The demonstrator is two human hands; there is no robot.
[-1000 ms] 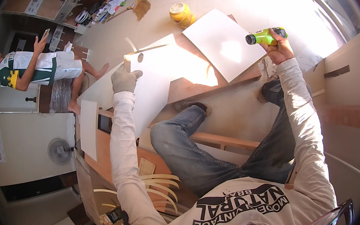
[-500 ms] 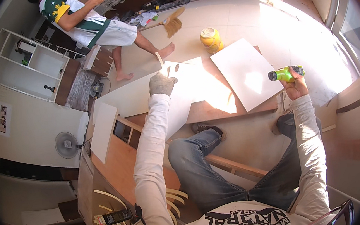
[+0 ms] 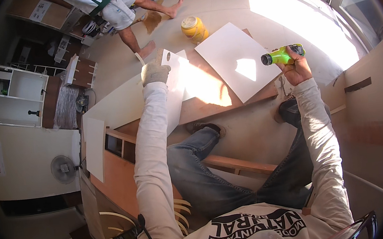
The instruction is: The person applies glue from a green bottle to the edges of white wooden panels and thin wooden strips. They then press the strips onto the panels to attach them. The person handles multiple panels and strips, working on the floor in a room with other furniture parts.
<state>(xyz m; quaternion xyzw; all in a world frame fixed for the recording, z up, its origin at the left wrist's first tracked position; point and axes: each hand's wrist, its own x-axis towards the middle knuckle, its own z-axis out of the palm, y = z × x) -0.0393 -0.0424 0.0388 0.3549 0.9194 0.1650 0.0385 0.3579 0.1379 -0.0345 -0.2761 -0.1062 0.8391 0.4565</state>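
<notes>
My left hand (image 3: pixel 155 74), in a pale work glove, is closed on the upper edge of a long white panel (image 3: pixel 172 80) with a small oval hole. A thin, curved pale strip (image 3: pixel 140 58) sticks up beside the gloved fingers; whether they pinch it too is hard to tell. On the right, my bare right hand (image 3: pixel 297 71) grips a green-and-black cylindrical tool (image 3: pixel 281 56), its narrower dark end pointing left. The tool is held above the right corner of a white board (image 3: pixel 229 52), which lies on a brown board (image 3: pixel 206 106).
A yellow tub (image 3: pixel 195 30) stands beyond the boards. Another person's bare legs (image 3: pixel 129 38) are at upper left. On the left are a fan (image 3: pixel 64 169) and a white shelf unit (image 3: pixel 12 103). Curved strips (image 3: pixel 182 207) lie near my left elbow; a wooden rail (image 3: pixel 240 162) crosses below my legs.
The view has shifted, so the room sits higher and further left, and the other person's upper body is out of view. Both hands keep their holds. The pale strip now stands left of the glove.
</notes>
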